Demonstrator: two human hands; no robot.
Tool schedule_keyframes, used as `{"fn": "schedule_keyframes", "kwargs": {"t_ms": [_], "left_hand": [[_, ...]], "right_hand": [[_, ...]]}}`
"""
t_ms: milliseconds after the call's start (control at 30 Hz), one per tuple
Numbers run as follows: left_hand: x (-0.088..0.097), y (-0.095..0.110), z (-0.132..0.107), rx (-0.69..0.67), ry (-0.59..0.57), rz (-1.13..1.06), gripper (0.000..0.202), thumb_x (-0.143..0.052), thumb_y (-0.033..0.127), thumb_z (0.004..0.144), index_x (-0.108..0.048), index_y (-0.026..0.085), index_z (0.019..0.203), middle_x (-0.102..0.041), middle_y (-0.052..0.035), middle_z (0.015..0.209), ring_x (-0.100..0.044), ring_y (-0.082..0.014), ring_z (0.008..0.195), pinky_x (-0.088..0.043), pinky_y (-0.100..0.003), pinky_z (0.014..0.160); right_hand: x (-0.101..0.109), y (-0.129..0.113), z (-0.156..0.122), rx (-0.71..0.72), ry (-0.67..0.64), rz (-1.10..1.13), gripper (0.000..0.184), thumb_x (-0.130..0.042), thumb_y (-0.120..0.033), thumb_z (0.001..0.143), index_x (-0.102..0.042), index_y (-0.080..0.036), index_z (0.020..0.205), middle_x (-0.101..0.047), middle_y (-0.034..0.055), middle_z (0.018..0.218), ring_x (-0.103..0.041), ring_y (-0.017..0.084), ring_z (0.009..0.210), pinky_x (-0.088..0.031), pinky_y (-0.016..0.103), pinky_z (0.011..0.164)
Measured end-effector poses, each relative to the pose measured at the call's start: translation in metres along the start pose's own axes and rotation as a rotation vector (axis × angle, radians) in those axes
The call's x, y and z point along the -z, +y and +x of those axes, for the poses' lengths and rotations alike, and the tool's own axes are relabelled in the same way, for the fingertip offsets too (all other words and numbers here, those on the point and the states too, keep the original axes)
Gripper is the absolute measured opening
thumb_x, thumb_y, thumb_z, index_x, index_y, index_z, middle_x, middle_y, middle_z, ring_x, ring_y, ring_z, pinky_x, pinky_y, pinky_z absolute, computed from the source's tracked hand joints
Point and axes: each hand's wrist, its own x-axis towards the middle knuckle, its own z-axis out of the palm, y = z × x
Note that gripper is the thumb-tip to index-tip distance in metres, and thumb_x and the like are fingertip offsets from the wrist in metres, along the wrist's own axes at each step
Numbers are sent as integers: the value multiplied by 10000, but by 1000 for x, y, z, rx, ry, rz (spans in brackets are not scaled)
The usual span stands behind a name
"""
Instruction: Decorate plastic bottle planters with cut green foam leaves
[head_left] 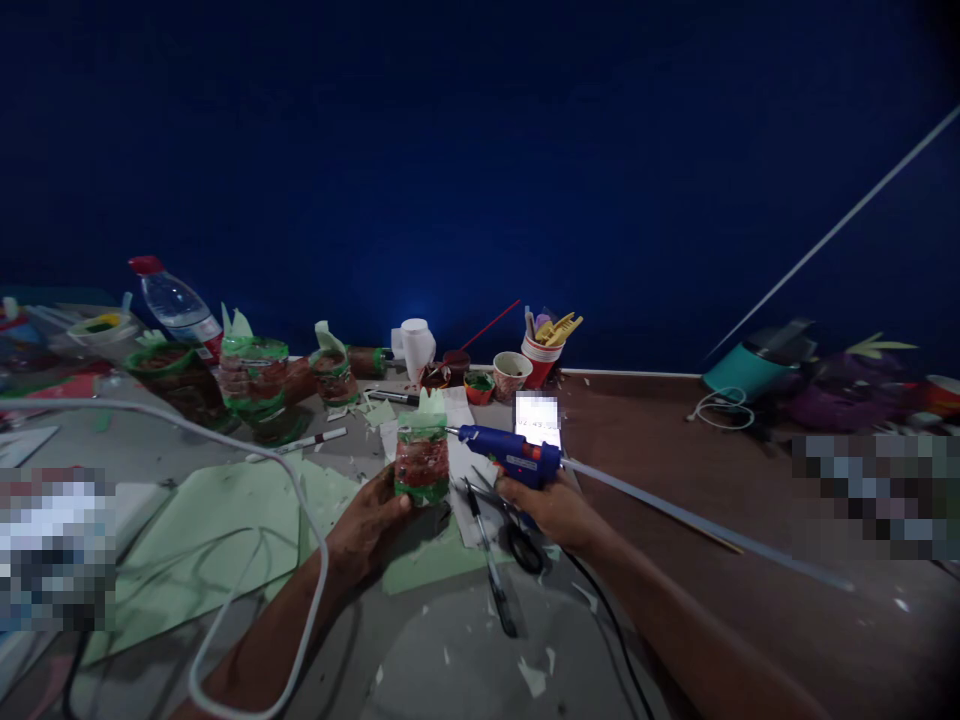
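My left hand (369, 524) is wrapped round a small decorated bottle piece (421, 460), red and green with pale green paper leaves on top, standing upright on the table. My right hand (553, 510) grips a blue glue gun (510, 452) by its handle. The gun's nozzle points left and nearly touches the bottle piece's upper edge. A long glue stick (675, 512) juts out of the gun's back to the right. Black scissors (517, 535) lie just under my right hand.
Pale green paper sheets (217, 530) cover the left of the table, crossed by a white cable (300, 520). Similar decorated pieces (253, 378), a water bottle (176, 305), paper cups (512, 372) and a lit phone (537, 416) stand behind. A pen (491, 570) lies near me.
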Motion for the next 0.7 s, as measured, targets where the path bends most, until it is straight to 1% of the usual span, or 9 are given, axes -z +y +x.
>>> {"fn": "schedule_keyframes", "kwargs": {"t_ms": [100, 233, 300, 433, 533, 567, 633, 700], "left_hand": [[-2, 3, 0, 16, -18, -13, 578, -751, 269, 692, -570, 177, 1233, -585, -126, 1279, -517, -316, 1194, -391, -436, 1027], [-5, 7, -1, 22, -37, 6, 597, -752, 280, 686, -563, 176, 1242, -562, -128, 1310, -472, -327, 1238, -385, -434, 1030], [-5, 8, -1, 9, -36, 17, 595, -752, 293, 686, -566, 179, 1239, -553, -125, 1321, -469, -324, 1240, -396, -421, 1019], [-4, 7, 0, -11, -40, 8, 571, -740, 298, 701, -571, 173, 1232, -569, -126, 1299, -490, -310, 1220, -376, -421, 1034], [-4, 7, 1, -37, -32, -8, 544, -744, 284, 694, -589, 181, 1206, -581, -120, 1283, -513, -294, 1193, -382, -405, 1028], [-5, 7, 1, -46, -18, -10, 531, -747, 276, 689, -599, 186, 1191, -591, -116, 1269, -529, -289, 1173, -392, -400, 1018], [-6, 8, 0, -58, 27, -7, 492, -750, 259, 683, -622, 189, 1153, -617, -112, 1227, -562, -283, 1128, -411, -399, 997], [-6, 9, 0, -59, 69, -3, 477, -757, 247, 675, -632, 189, 1132, -623, -110, 1216, -574, -280, 1110, -425, -394, 982]], "right_hand": [[0, 2, 1, -10, 5, 23, 240, -650, -402, 694, -642, -171, 757, -568, -20, 633, -474, 116, 581, -424, 257, 600], [-1, 0, 2, -13, 28, 38, 238, -668, -386, 677, -660, -175, 787, -590, -15, 664, -498, 122, 604, -430, 259, 617], [-1, -1, 2, 0, 17, 76, 236, -668, -375, 673, -660, -170, 790, -594, -12, 662, -499, 119, 592, -430, 254, 601], [2, -2, -1, 52, -38, 190, 309, -658, -407, 686, -650, -153, 863, -608, 1, 679, -487, 109, 549, -412, 246, 547], [9, -2, -4, 82, -116, 97, 300, -624, -453, 739, -635, -153, 726, -598, 8, 611, -518, 128, 575, -421, 259, 585], [13, -3, -5, 99, -139, 60, 310, -603, -460, 762, -630, -156, 709, -591, 6, 591, -521, 132, 578, -423, 262, 592], [22, -7, -9, 148, -152, -4, 300, -569, -454, 796, -640, -163, 804, -590, -1, 604, -500, 123, 544, -419, 255, 561], [33, -12, -15, 218, -90, -110, 308, -583, -422, 786, -623, -178, 970, -604, -3, 676, -486, 116, 522, -419, 248, 527]]}}
